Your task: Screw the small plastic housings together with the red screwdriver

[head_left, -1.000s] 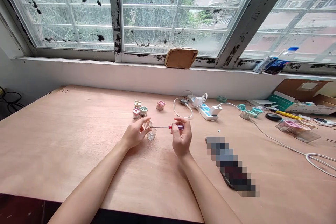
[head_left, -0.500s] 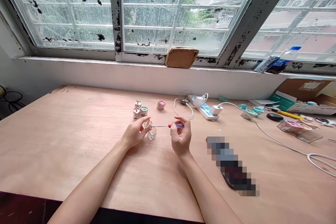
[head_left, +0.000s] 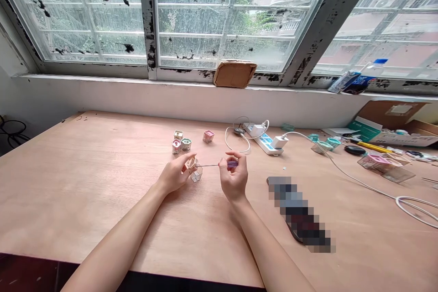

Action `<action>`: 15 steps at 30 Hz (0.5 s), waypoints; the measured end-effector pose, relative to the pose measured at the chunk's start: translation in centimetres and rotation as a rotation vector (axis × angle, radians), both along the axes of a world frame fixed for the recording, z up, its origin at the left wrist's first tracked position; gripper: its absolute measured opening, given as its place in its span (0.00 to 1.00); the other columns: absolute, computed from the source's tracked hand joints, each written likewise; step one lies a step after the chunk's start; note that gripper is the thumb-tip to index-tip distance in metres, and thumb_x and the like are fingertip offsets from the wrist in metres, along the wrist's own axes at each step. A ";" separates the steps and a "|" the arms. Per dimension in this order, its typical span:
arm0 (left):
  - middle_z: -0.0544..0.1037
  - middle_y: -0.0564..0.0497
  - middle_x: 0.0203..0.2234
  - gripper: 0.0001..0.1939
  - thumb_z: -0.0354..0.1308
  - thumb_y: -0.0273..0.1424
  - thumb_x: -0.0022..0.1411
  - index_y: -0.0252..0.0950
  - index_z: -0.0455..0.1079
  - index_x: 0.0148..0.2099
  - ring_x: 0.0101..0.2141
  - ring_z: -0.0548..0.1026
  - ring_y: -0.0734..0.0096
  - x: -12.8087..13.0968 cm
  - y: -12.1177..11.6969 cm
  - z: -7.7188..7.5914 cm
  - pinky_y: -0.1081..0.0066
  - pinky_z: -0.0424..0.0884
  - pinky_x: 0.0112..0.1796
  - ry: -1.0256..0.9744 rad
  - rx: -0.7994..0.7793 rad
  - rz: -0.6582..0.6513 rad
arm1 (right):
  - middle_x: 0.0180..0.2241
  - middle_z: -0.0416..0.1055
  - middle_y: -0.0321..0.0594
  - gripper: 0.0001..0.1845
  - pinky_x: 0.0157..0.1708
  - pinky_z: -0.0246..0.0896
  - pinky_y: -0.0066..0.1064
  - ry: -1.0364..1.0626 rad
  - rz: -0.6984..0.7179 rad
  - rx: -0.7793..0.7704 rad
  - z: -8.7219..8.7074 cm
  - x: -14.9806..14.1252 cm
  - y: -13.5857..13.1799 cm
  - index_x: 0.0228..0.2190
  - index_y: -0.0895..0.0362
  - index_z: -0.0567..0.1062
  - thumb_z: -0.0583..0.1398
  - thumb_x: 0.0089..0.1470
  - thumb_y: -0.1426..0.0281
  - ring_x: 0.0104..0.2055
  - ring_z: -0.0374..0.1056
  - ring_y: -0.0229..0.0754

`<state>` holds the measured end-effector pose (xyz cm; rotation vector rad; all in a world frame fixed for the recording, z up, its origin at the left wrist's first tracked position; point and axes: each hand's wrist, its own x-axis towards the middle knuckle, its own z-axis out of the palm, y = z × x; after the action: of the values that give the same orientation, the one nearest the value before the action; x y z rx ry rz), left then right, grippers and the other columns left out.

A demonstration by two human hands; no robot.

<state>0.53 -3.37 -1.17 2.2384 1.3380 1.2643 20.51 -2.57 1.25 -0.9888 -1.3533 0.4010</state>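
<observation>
My left hand [head_left: 176,173] is closed on a small beige-and-clear plastic box [head_left: 192,163], held by fingers and thumb. Just below it a small clear plastic box [head_left: 196,174] shows beside my fingertips; whether the two touch I cannot tell. In my right hand [head_left: 235,180] is a screwdriver [head_left: 232,164] with a purplish translucent handle. Its thin shaft points left, and the tip reaches the beige box. Beyond my left hand stand small boxes with a beige top [head_left: 178,134], a pink top [head_left: 176,146] and a green top [head_left: 186,143]. Farther right sits another pink-topped box [head_left: 208,136].
A white power strip [head_left: 265,140] with plugs and cables lies at the back. A blurred phone-like object [head_left: 299,214] rests right of my right arm. Teal plastic pieces [head_left: 323,146], pink parts [head_left: 374,162], a yellow pen-like tool [head_left: 372,146] and an open carton [head_left: 397,127] occupy the right side.
The whole view has shifted slightly left. Both hands keep their holds, and the screwdriver tip stays at the beige box.
</observation>
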 end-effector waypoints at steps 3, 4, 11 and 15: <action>0.80 0.47 0.49 0.22 0.59 0.31 0.67 0.39 0.65 0.62 0.26 0.76 0.74 0.0 0.0 0.0 0.71 0.75 0.35 0.006 -0.013 -0.011 | 0.25 0.64 0.30 0.11 0.21 0.57 0.26 0.007 0.030 0.005 -0.1 0.1 0.2 0.42 0.54 0.68 0.59 0.56 0.68 0.22 0.60 0.35; 0.80 0.47 0.49 0.22 0.59 0.31 0.67 0.38 0.65 0.62 0.26 0.76 0.74 0.0 0.0 0.0 0.71 0.75 0.35 0.003 -0.014 -0.013 | 0.26 0.65 0.30 0.11 0.22 0.57 0.26 0.009 0.043 0.007 -0.2 0.1 0.2 0.42 0.54 0.68 0.59 0.55 0.68 0.22 0.61 0.35; 0.79 0.46 0.50 0.22 0.59 0.30 0.67 0.38 0.65 0.62 0.27 0.76 0.75 -0.2 0.3 -0.3 0.71 0.76 0.36 -0.030 0.037 -0.004 | 0.25 0.65 0.30 0.13 0.20 0.56 0.26 -0.002 0.042 -0.018 0.1 -0.1 0.1 0.39 0.54 0.67 0.62 0.56 0.62 0.20 0.59 0.34; 0.79 0.46 0.51 0.21 0.59 0.31 0.67 0.38 0.66 0.61 0.28 0.77 0.74 -0.1 0.3 -0.4 0.71 0.76 0.36 -0.002 0.044 -0.012 | 0.23 0.64 0.28 0.11 0.20 0.55 0.25 -0.012 0.022 0.003 0.2 -0.3 0.0 0.39 0.54 0.67 0.61 0.57 0.64 0.19 0.58 0.33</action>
<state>0.45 -3.04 -1.52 2.2707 1.3059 1.3039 20.18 -2.56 1.41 -0.9759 -1.3766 0.4094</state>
